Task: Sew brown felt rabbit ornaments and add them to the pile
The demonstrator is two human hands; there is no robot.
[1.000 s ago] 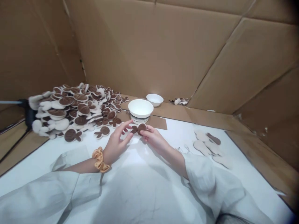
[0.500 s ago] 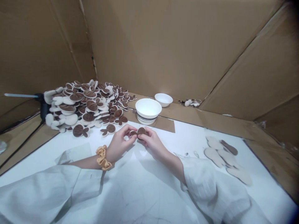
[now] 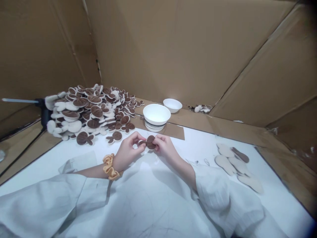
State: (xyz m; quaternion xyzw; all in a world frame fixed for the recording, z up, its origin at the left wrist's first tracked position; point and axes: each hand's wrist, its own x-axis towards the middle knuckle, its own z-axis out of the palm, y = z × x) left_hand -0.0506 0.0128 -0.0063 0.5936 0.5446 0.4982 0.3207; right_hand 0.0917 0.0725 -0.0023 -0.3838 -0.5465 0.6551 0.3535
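Between my two hands, just above the white table, is a small brown fabric bunny-head piece (image 3: pixel 150 142) with a round head and ears to the left. My left hand (image 3: pixel 129 148) pinches its ear end between thumb and fingers. Its round edge is gripped by my right hand (image 3: pixel 164 147), also closed in a pinch. Two similar brown bunny pieces, one bunny piece (image 3: pixel 84 138) and another bunny piece (image 3: pixel 115 137), lie flat to the left, in front of a large heap of brown and cream bunny pieces (image 3: pixel 94 110).
A white bowl (image 3: pixel 157 114) stands behind my hands on a stack, with another white bowl (image 3: pixel 172 104) farther back. Cream flat cut-outs (image 3: pixel 225 164) lie at the right. A glue gun (image 3: pixel 44 114) stands at far left. Cardboard walls (image 3: pixel 173 49) enclose the table.
My right hand has shifted slightly right, its fingers now at the round edge of the bunny piece, showing more of the brown face. My left hand keeps its pinch.
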